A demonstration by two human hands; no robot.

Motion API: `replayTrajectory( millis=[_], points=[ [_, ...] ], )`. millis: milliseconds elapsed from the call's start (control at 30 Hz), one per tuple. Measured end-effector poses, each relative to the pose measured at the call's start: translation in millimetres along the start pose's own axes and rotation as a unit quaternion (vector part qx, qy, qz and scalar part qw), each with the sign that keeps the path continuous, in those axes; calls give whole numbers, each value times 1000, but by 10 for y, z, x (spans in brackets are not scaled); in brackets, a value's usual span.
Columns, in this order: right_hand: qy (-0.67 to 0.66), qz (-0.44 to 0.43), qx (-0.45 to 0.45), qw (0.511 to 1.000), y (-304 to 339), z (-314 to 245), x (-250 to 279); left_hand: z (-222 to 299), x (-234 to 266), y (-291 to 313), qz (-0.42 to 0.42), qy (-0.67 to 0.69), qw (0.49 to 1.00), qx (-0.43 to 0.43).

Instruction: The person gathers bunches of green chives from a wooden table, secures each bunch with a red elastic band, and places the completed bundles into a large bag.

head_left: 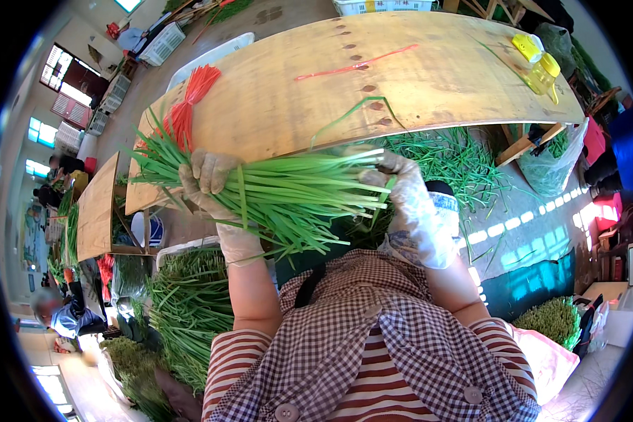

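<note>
A thick bunch of garlic chives (299,184) lies level in front of me, its leafy tips to the left and its pale stem ends to the right. My left hand (209,177), in a soiled glove, is wrapped round the leafy part. At the stem ends, the curled fingers of my gloved right hand (403,186) grip some of the stalks; part of that hand is blurred. The bunch is held just off the near edge of a wooden table (274,105). A bundle of red plastic ties (184,109) rests on the table beyond my left hand.
One loose red tie (359,62) lies mid-table, and a yellow-capped bottle (543,74) stands at the far right. Loose chives (450,165) cover the floor under the table. A large heap of chives (190,299) sits at my left. Other people work at the far left.
</note>
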State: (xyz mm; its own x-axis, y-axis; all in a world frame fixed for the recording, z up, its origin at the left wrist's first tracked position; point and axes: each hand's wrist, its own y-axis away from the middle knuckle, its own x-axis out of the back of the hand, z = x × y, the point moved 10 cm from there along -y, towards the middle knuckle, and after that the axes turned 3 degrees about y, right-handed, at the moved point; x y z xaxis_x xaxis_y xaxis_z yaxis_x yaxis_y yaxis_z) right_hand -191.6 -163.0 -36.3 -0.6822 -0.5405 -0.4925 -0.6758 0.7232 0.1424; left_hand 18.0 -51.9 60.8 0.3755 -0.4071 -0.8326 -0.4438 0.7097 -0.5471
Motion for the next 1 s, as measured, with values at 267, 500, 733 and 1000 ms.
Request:
replayTrajectory(
  millis=[267, 500, 733, 1000],
  points=[
    [-54, -46, -86, 994, -65, 194, -203, -132, -61, 36, 25, -46, 999, -10],
    [-122, -145, 9, 982, 25, -74, -120, 23, -42, -10, 30, -12, 999, 13],
    [404, 31, 62, 912, 17, -352, 789, 328, -41, 3, 77, 0, 997, 1],
    [164, -108, 105, 975, -49, -432, -134, -47, 122, 12, 146, 6, 988, 50]
  ],
)
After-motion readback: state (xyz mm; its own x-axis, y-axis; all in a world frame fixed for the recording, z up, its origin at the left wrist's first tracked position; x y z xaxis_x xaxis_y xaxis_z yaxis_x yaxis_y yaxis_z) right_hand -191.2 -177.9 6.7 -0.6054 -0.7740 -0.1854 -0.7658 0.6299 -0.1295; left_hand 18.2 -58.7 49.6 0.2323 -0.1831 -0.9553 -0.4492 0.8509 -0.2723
